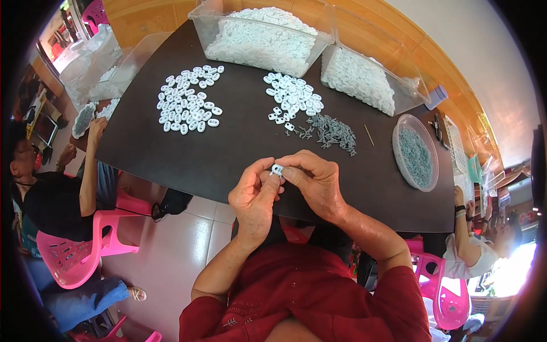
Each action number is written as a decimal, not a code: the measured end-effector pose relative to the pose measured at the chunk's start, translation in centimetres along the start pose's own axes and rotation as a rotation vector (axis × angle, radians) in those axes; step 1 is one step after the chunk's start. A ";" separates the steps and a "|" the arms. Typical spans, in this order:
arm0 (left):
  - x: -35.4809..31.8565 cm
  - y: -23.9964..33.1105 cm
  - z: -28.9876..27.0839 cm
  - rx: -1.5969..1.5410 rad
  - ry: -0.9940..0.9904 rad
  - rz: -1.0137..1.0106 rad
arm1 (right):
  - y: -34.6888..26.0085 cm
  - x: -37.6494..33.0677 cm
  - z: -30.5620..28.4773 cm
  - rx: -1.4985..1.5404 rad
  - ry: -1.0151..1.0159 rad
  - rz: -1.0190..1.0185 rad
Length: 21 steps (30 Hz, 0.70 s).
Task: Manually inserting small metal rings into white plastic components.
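Between the fingertips of my two hands, over the near edge of the dark table, is a small white oval plastic piece with holes. My left hand pinches it from the left, thumb against its lower side. My right hand grips its right side with thumb and forefinger. Beyond my hands lies a heap of white plastic pieces, with a pile of small grey screw-like parts touching its near right side. Farther left, white oval pieces with two holes lie spread out.
Two clear bins full of white pieces, a large one and a smaller one, line the back. A round tub of grey parts stands right, near a thin stick. People sit at both sides, one on a pink chair.
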<state>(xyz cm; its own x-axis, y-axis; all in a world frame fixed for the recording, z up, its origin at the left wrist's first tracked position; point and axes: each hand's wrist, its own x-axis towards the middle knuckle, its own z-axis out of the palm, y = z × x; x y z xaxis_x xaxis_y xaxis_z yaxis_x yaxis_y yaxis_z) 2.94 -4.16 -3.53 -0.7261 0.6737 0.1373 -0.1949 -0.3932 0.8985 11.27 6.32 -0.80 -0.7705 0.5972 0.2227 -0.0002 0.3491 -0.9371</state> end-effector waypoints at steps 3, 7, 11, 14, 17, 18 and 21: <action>0.0 -0.3 -0.1 -0.045 0.002 -0.008 | 0.0 -0.1 0.4 0.018 0.029 -0.018; -0.1 -0.3 -0.2 -0.048 0.015 0.007 | -0.1 -0.3 0.6 0.139 0.028 0.075; -0.2 -0.4 -0.1 -0.026 0.027 0.017 | -0.5 -0.2 0.6 0.245 0.014 0.141; -0.3 -0.5 -0.2 0.022 0.031 0.035 | -0.4 -0.2 0.8 0.266 0.046 0.144; -0.3 -0.5 -0.3 0.068 0.041 0.030 | -0.2 -0.2 0.7 0.259 0.037 0.123; -0.3 -0.6 -0.3 0.064 0.041 0.036 | -0.2 -0.2 0.6 0.236 0.030 0.122; -0.3 -0.7 -0.3 0.063 0.044 0.040 | -0.2 -0.2 0.6 0.201 0.025 0.106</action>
<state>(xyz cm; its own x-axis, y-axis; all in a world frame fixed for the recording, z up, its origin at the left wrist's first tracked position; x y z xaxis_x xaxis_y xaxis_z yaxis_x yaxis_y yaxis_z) 3.10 -4.25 -4.28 -0.7612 0.6293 0.1567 -0.1241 -0.3785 0.9172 11.04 5.68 -0.80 -0.7569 0.6416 0.1240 -0.0487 0.1338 -0.9898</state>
